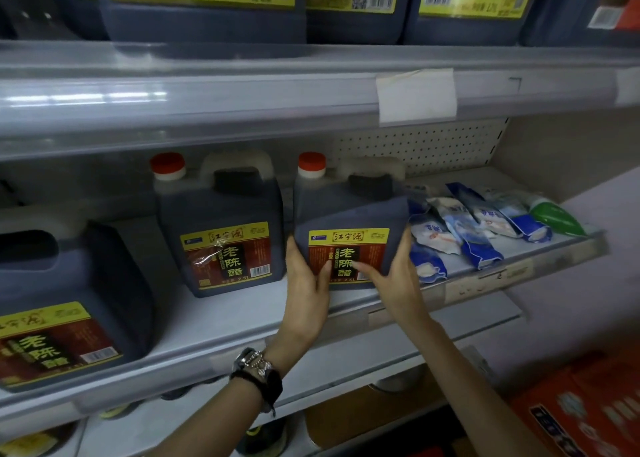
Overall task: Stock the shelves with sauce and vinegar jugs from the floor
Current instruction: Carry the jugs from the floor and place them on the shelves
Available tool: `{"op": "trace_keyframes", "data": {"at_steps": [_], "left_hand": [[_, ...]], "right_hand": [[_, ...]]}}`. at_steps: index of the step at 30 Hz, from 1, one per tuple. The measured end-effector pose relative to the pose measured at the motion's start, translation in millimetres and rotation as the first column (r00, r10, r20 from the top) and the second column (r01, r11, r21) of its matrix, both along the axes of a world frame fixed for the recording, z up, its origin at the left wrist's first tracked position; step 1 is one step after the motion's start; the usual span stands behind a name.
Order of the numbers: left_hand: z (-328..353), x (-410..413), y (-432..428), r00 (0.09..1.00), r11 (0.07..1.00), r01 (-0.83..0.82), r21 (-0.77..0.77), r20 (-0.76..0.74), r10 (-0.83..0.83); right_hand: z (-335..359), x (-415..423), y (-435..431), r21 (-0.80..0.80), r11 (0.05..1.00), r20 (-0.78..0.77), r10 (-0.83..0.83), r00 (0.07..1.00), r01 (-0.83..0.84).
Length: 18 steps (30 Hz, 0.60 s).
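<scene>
A person's left hand (304,283) and right hand (394,276) clasp a dark vinegar jug (349,214) from either side at the front of the middle shelf (242,318). Each hand has its thumb laid across the yellow and red label (348,252) and its fingers wrapped round a side wall. The jug stands red cap (311,161) up and leans slightly. Its base is at the shelf's front edge, though the hands hide whether it rests there. Just to its left, close but apart, stands a second jug (221,235) of the same kind, and a third jug (69,301) sits further left, nearer the camera. Blue and white packets (464,228) lie just beside the right hand, with a green packet (554,217) at the far end. The left wrist wears a dark band (258,370) with beads. Large jugs with yellow labels (201,13) fill the top shelf, whose rail carries a blank tag (415,95). An orange box (581,404) sits at lower right.
</scene>
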<state>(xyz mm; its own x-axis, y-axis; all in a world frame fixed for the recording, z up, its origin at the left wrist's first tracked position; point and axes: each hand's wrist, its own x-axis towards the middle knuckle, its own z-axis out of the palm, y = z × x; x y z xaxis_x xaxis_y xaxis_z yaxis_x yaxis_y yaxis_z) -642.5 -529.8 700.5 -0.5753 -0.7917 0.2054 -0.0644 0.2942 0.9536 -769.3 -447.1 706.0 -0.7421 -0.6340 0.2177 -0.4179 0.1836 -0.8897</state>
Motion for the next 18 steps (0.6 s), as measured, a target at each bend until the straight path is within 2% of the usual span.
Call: {"op": "trace_keyframes", "data": {"at_steps": [7, 18], "left_hand": [[2.4, -20.8, 13.7, 0.983, 0.984, -0.176, -0.035, 0.046, 0.178], [10.4, -35.6, -0.1, 0.966, 0.976, -0.215, -0.023, 0.145, 0.216]], "right_hand": [[-11.5, -2.7, 0.0, 0.070, 0.997, -0.035, -0.018, 0.999, 0.020], [-6.3, -13.4, -22.6, 0.173, 0.984, -0.053, -0.042, 0.998, 0.051]]}}
